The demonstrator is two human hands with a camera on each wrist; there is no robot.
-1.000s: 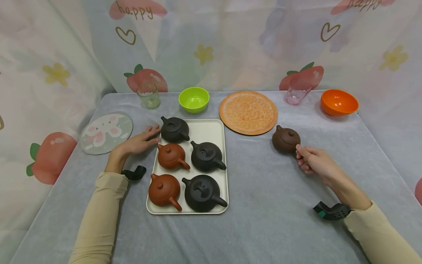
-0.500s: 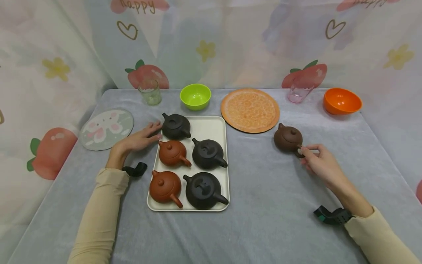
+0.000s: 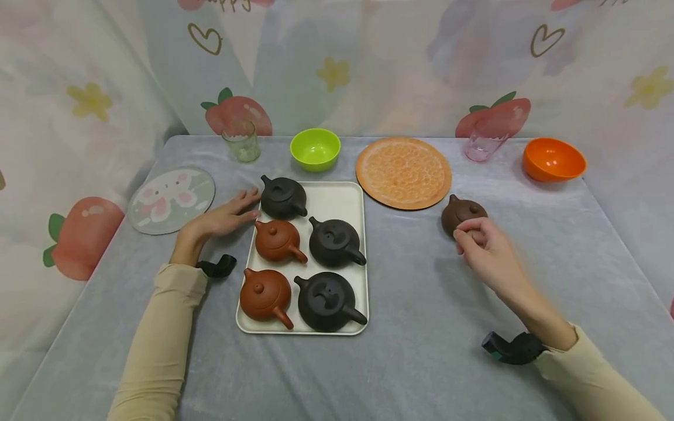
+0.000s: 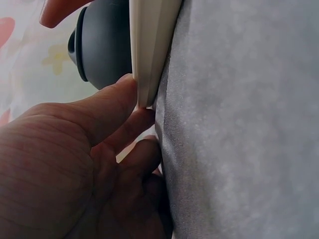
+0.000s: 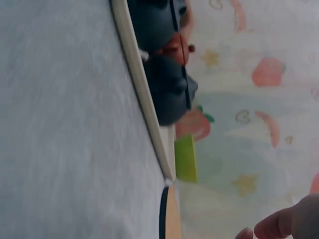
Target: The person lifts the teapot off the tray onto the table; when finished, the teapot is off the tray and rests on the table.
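My left hand [image 3: 223, 219] rests at the left edge of the cream tray [image 3: 337, 190], fingers extended and the thumb touching its rim. Beside those fingertips sits a black teapot [image 3: 282, 199] at the tray's back left corner. Two more black teapots and two reddish-brown teapots [image 3: 277, 241] share the tray. Over on the right, a dark brown teapot [image 3: 457, 213] stands on the cloth. My right hand [image 3: 489, 251], fingers loosely bent, overlaps its front and hides the handle. In the right wrist view only fingertips [image 5: 276, 224] show, with nothing between them.
Along the back are a green-tinted glass [image 3: 242, 143], a lime bowl [image 3: 316, 150], an orange round mat [image 3: 404, 173], a pink glass [image 3: 481, 147] and an orange bowl [image 3: 553, 161]. A rabbit-patterned mat [image 3: 174, 202] lies left. Grey cloth covers the table [image 3: 411, 362].
My right hand has let go of the brown teapot's handle and shifted left, in front of the pot. The pot and my left hand stay put; the head view tilts slightly down.
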